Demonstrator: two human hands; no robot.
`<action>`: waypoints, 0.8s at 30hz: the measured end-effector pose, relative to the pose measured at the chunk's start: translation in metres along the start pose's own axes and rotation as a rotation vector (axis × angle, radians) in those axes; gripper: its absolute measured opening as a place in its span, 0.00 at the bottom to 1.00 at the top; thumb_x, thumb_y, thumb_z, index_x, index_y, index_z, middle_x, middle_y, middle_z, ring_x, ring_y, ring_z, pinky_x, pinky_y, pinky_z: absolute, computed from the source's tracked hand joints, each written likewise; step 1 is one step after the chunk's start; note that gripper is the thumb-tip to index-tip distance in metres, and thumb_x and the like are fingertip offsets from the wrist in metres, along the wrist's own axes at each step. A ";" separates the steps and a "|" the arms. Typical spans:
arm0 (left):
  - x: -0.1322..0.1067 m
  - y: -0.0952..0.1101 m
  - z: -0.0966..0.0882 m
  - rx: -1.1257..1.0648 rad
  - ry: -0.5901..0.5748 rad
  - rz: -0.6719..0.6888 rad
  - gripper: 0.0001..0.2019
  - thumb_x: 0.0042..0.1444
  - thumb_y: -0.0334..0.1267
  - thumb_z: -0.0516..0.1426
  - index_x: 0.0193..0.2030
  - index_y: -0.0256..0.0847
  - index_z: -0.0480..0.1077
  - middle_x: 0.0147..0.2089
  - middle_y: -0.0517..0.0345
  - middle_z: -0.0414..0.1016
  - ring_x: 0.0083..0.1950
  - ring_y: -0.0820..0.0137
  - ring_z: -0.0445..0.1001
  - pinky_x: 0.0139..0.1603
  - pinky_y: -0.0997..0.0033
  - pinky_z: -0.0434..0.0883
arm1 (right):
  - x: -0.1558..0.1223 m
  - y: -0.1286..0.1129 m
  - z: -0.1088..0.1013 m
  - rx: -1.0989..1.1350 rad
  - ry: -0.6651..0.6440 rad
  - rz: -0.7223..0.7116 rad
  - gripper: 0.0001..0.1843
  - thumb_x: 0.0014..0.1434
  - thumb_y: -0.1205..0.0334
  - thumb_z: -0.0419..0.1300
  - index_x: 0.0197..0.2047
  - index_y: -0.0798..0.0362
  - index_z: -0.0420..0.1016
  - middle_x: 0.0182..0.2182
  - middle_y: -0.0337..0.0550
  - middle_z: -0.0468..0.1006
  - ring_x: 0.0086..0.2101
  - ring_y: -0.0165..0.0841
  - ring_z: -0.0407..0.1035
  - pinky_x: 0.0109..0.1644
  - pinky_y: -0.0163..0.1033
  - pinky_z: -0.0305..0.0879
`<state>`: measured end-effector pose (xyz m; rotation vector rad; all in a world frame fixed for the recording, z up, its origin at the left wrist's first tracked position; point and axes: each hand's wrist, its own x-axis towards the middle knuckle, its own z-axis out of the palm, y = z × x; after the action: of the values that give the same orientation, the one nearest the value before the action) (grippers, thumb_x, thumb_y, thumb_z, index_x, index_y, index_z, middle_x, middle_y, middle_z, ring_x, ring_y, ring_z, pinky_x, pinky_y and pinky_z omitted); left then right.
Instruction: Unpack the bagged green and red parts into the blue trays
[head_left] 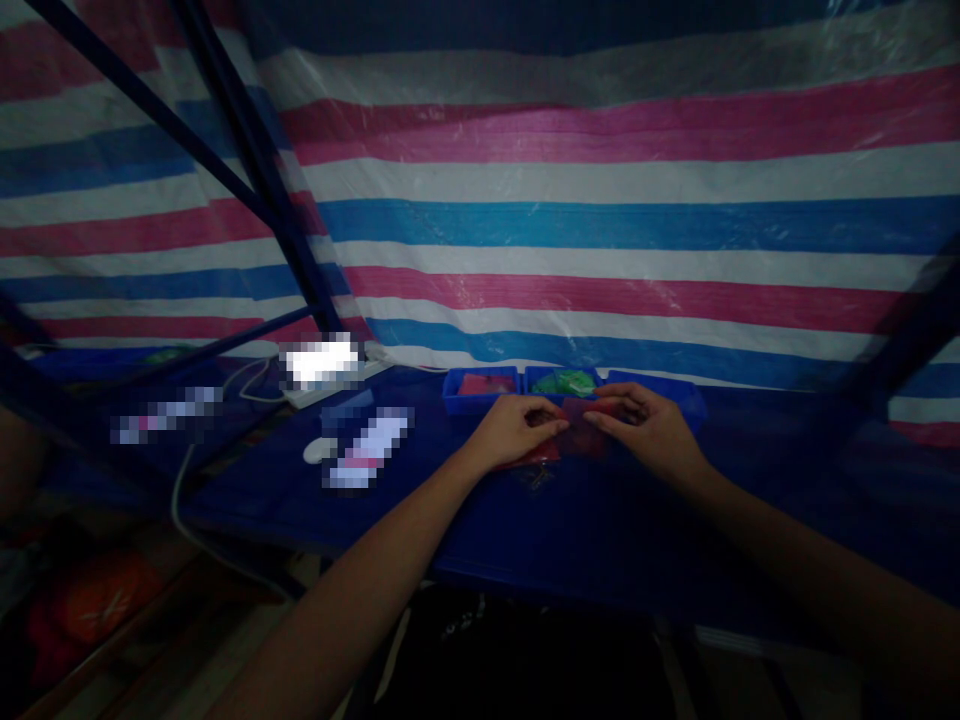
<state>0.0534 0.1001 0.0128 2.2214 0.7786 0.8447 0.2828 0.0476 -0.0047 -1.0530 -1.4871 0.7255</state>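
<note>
My left hand [517,432] and my right hand [654,430] face each other over the table, thumbs and fingers pinched. Between them is a thin, see-through red plastic bag [581,418], pinched by both hands; its contents are too dark to make out. Under my left hand, more red plastic [541,455] lies on the tabletop, with a small clear, shiny packet [536,478] at its near edge. Just behind the hands stand blue bins: one bin [450,400] contains red pieces [487,384], the middle one green pieces [564,382]. My right hand partly covers the third bin [694,400].
The blue table [495,540] stands before a striped plastic sheet [600,220]. To the left are a blurred-out phone-like object [369,450], a round white object [320,450], a power strip [341,383] and a cable [180,490]. A blue metal post [277,210] rises at left.
</note>
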 end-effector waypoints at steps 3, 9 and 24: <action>0.001 -0.003 0.000 -0.013 -0.012 -0.001 0.11 0.62 0.43 0.62 0.45 0.37 0.78 0.41 0.51 0.82 0.39 0.68 0.79 0.43 0.68 0.73 | 0.003 0.004 -0.002 -0.002 0.017 -0.006 0.21 0.54 0.51 0.71 0.48 0.50 0.76 0.41 0.47 0.84 0.44 0.43 0.79 0.53 0.51 0.74; -0.001 0.006 0.000 0.175 0.175 0.178 0.12 0.61 0.43 0.62 0.48 0.40 0.74 0.47 0.51 0.78 0.46 0.66 0.76 0.49 0.64 0.73 | 0.006 0.012 -0.006 -0.074 0.160 -0.050 0.19 0.55 0.49 0.70 0.46 0.50 0.77 0.40 0.47 0.82 0.40 0.41 0.78 0.48 0.49 0.76; -0.003 0.018 0.013 0.203 0.073 0.203 0.14 0.71 0.41 0.50 0.52 0.40 0.75 0.43 0.52 0.78 0.44 0.67 0.76 0.44 0.66 0.71 | -0.004 -0.005 0.006 0.049 0.072 -0.074 0.18 0.59 0.49 0.67 0.48 0.48 0.75 0.44 0.48 0.80 0.44 0.41 0.77 0.46 0.47 0.77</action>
<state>0.0662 0.0819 0.0172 2.4937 0.7081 0.9860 0.2754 0.0425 -0.0027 -0.9721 -1.4321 0.6622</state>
